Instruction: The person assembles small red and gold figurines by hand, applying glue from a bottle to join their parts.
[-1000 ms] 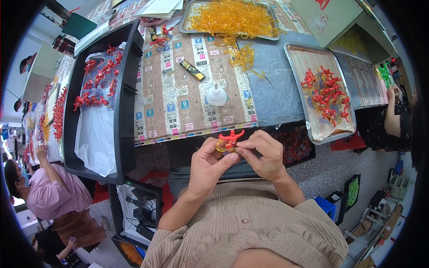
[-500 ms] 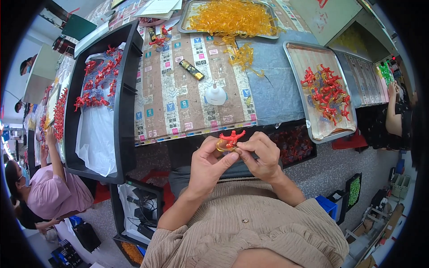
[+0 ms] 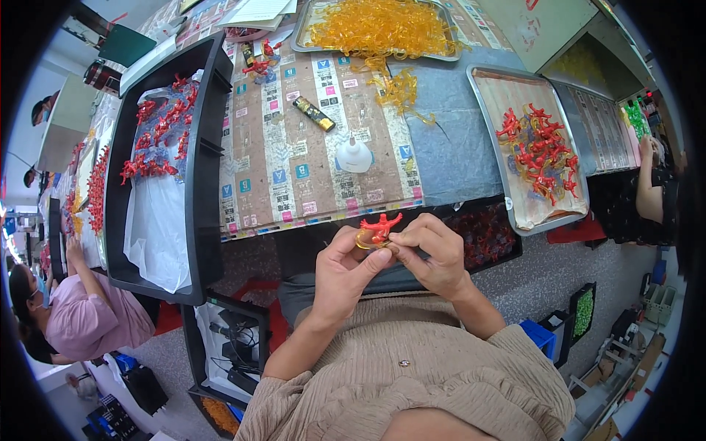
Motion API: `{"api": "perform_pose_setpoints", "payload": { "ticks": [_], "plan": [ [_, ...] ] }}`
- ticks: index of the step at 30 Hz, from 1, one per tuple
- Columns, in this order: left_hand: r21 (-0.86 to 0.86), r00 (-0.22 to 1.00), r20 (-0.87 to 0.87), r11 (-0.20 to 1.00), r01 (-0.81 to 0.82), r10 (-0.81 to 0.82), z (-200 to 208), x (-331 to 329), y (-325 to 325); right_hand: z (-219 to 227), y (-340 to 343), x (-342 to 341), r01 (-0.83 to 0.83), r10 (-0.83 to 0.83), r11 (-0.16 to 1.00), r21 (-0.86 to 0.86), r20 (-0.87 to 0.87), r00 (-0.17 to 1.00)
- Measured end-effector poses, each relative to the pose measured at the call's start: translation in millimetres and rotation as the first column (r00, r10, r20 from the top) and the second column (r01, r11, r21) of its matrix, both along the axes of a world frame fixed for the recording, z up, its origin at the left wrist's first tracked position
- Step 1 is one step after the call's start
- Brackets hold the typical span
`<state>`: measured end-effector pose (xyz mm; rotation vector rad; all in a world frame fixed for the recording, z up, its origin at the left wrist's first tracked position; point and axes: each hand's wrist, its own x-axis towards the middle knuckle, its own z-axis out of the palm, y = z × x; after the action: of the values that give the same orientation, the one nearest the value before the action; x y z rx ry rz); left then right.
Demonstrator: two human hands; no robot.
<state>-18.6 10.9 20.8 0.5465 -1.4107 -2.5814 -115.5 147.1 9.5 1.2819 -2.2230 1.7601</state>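
A small red toy figure (image 3: 380,226) with outstretched arms, joined to a clear yellow plastic piece (image 3: 362,239), is held between my hands just off the table's front edge. My left hand (image 3: 344,270) pinches the yellow piece between thumb and fingers. My right hand (image 3: 432,256) is closed with its thumb and forefinger at the figure's right lower side; fingers hide much of the join. Beyond them on the table stand a white squeeze bottle (image 3: 355,156) with a thin nozzle and a black-and-gold tube (image 3: 314,114) lying on its side.
A black crate (image 3: 197,220) at left holds red figures on plastic sheeting. A metal tray (image 3: 489,121) at right carries more figures with yellow pieces. At the back, another tray (image 3: 300,38) is heaped with yellow pieces (image 3: 379,28). A co-worker in pink (image 3: 95,316) sits at left.
Both hands keep their grip on the figure, with only a slight shift of the right hand. At left, the co-worker's arm has lowered a little.
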Motion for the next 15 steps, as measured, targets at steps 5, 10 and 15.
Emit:
{"api": "perform_pose_setpoints", "payload": {
  "ticks": [5,10,15],
  "plan": [
    [0.023,1.0,0.021,1.0,0.01,-0.011,3.4,-0.7,1.0,-1.5,0.2,2.6,0.026,-0.028,0.999,-0.026,-0.054,0.998],
    [-0.013,1.0,0.007,1.0,0.019,-0.019,0.1,0.5,-0.2,-8.6,-2.8,5.0,0.046,-0.052,0.997,-0.058,-0.11,0.993],
    [0.025,1.0,0.029,1.0,-0.007,0.006,-1.0,1.9,2.5,-1.7,0.3,4.3,0.012,-0.012,1.0,-0.001,-0.097,0.995]
  ]
}}
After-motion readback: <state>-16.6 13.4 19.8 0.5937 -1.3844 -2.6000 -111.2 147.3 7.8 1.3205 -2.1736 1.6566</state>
